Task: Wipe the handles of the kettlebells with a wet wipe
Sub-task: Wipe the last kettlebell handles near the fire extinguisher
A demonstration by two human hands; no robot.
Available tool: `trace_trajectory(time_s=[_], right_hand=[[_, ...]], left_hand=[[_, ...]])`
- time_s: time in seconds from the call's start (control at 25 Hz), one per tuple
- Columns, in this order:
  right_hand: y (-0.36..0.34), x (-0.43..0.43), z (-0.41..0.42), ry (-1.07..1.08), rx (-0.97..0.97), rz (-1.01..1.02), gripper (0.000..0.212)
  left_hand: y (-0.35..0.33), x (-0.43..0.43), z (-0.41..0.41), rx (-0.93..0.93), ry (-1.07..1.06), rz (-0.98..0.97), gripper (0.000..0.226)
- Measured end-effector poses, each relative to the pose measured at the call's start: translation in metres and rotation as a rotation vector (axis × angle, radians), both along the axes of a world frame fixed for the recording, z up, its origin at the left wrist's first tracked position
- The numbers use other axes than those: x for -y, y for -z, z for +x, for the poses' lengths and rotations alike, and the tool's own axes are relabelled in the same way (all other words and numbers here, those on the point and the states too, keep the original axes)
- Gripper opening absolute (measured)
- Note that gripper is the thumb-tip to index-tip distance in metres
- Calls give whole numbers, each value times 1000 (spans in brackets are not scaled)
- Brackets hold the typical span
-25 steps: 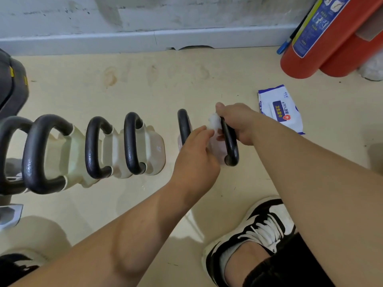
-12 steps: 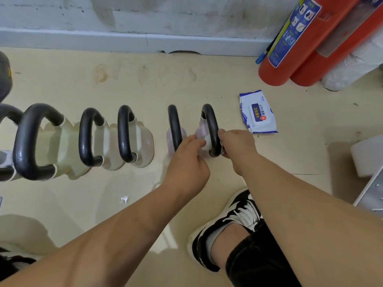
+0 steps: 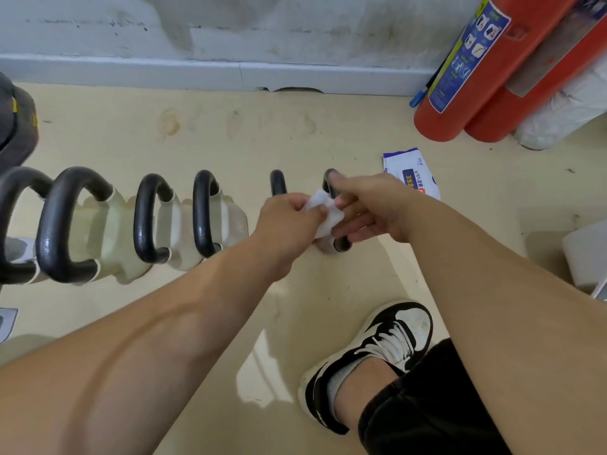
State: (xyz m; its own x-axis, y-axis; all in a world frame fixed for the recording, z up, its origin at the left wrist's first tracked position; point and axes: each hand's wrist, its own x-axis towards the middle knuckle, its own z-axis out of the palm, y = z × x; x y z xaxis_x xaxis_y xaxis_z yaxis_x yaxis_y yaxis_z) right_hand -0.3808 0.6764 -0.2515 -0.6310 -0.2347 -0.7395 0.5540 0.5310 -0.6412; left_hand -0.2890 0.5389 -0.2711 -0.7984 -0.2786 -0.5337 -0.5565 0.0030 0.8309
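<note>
– Kettlebells [image 3: 108, 231]: where are they?
– In a row on the pale floor [image 3: 230, 136]. Six black loop handles stand side by side, running from the left edge to the middle of the view. Cream bodies show under the left ones. Both hands meet at the right end of the row.

– What is the left hand doing?
– The left hand [image 3: 289, 221] pinches a crumpled white wet wipe [image 3: 323, 213] between thumb and fingertips, knuckles up. It hides the lower part of the second handle from the right [image 3: 277, 182].

– And the right hand?
– The right hand [image 3: 371, 208] is at the rightmost handle [image 3: 341, 244]. One digit lies over the top of the black loop. The other fingers [image 3: 351, 226] reach out nearly straight and touch the wipe's right edge. I cannot tell whether this hand pinches the wipe or only touches it. The wipe sits between the two hands, in front of that handle.

– What lies around them?
– Just beyond the right hand, a white and blue pack of wipes [image 3: 410, 169] lies flat on the floor, partly hidden by the wrist. Further right, two red fire extinguishers [image 3: 460, 77] lean against a scuffed grey wall [image 3: 197, 27], with a white wrapped bundle [image 3: 558, 116] beside them. Near the bottom right, a black and white sneaker [image 3: 387, 343] rests on the floor.
</note>
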Motion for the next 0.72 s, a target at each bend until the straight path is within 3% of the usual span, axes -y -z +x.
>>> trace_trajectory(time_s=[0.12,0.28,0.44,0.6,0.72], right_hand=[[13,-2,-18,93,-98,98,43],[3,8,-55,-338,-166,259,41],[-6,13,-76,-603,-422,389,32],[31,22,-59,-406,-433,218,20],[43,21,-72,-343,-414,187,14]], left_hand=[[-4,8,-23,-6,22,-398,19],[3,-3,-60,-295,259,-847,27],[40,-32,-46,-273,662,-1014,32],[69,-36,7,-379,732,-1075,56],[81,-23,16,-516,1047,-1241,58]])
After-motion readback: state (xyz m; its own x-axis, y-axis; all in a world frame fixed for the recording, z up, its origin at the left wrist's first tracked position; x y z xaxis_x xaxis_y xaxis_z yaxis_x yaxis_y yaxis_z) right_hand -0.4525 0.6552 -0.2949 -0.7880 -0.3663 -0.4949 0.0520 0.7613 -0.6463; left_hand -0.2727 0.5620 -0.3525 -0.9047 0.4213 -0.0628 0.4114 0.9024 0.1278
